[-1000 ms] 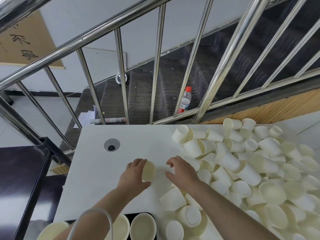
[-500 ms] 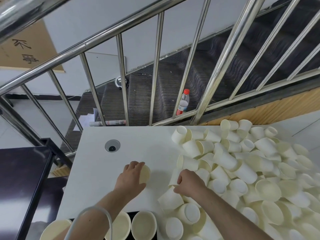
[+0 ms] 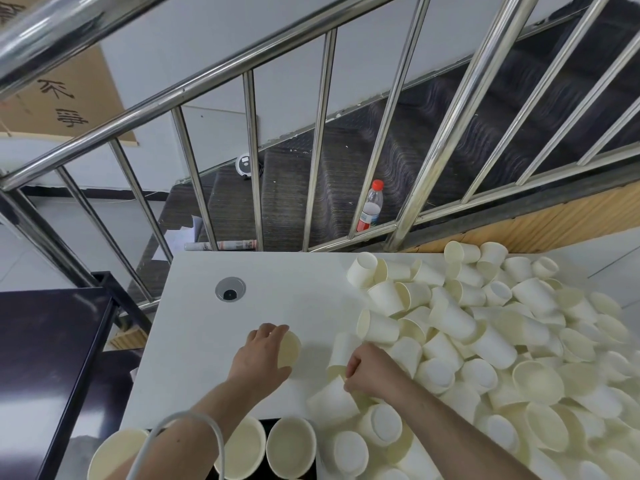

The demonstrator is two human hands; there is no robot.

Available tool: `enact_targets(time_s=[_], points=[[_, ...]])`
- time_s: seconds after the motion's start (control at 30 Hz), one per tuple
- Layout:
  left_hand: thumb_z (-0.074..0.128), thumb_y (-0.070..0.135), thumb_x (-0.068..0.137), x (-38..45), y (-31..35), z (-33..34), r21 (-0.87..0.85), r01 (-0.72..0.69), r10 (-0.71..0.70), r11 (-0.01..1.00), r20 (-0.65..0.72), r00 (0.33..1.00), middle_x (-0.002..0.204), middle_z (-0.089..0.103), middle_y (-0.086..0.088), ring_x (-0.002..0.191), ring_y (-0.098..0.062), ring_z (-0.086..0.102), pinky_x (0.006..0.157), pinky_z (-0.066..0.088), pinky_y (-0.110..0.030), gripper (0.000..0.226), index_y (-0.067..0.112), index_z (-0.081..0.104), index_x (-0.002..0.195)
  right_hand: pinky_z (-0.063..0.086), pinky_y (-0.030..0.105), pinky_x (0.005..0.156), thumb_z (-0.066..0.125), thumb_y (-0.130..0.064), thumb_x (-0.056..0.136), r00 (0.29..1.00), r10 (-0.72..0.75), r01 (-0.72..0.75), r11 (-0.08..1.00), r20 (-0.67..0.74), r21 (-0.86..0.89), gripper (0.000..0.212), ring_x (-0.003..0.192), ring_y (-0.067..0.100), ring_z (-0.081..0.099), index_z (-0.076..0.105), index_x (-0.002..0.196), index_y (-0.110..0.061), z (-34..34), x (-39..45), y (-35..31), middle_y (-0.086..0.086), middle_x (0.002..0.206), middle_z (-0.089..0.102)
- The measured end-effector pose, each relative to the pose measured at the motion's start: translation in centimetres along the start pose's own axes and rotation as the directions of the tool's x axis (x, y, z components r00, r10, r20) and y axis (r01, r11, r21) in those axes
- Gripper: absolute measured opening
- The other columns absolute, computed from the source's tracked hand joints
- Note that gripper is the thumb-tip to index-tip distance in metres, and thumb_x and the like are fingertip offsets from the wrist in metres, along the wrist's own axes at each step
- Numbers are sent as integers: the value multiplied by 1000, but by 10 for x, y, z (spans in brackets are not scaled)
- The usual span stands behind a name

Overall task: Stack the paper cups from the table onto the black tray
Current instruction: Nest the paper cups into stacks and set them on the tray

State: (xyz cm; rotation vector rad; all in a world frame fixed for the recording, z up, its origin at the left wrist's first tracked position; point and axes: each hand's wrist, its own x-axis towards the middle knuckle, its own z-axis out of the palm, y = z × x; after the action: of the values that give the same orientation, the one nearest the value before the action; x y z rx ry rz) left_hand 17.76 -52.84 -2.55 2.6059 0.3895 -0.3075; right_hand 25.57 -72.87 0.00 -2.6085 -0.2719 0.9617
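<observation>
The left hand has its grip curled round one paper cup near the middle of the white bench; the right hand, at its three o'clock, pinches another cup at the edge of the heap. To do this well, nest the pinched cup mouth-up into the held one, then lower both squarely. The black tray, at six o'clock, carries three visible stacks; the loose cups are too many to count.
</observation>
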Motion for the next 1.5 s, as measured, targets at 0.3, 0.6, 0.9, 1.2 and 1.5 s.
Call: enact_targets(time_s=[0.3,0.6,0.9,1.2,1.5], points=[[64,31,83,-3,-11,-4,-2,47,-47,999,-13,999,144,32,7,129,-18,35,91,45,-31,73,28,27,145,48,23,58,71,-7,75,990,-136,116,932,35,343,16,68,12,60,61,81,-19,7,6,-18,-3,72,65],[64,32,82,-2,-12,-2,-15,25,-25,1000,-21,999,144,32,9,129,-16,36,91,46,-30,73,28,27,145,47,17,68,62,-15,80,941,-330,333,942,-71,44,12,71,3,56,61,85,-26,23,2,-31,-10,85,66],[64,28,82,-2,-13,0,-22,0,-1,1000,-18,1000,145,32,9,130,-17,35,92,46,-29,73,27,28,145,44,30,77,49,-16,90,759,-648,600,736,-69,-314,21,92,20,58,60,109,-15,26,-3,-27,-1,105,65],[65,28,82,-2,-13,3,-42,-34,33,999,-8,999,145,31,13,131,-14,36,94,45,-30,73,28,28,145,42,32,74,54,-18,89,747,-659,632,663,88,-401,27,101,23,57,57,116,-16,31,-4,-17,0,108,63],[65,28,82,-1,-12,5,-48,-69,69,996,-3,998,144,33,14,130,-14,36,93,45,-29,72,27,29,145,41,33,98,70,-45,77,819,-572,529,731,35,-430,79,128,16,33,34,144,-26,31,2,-20,-2,140,33]])
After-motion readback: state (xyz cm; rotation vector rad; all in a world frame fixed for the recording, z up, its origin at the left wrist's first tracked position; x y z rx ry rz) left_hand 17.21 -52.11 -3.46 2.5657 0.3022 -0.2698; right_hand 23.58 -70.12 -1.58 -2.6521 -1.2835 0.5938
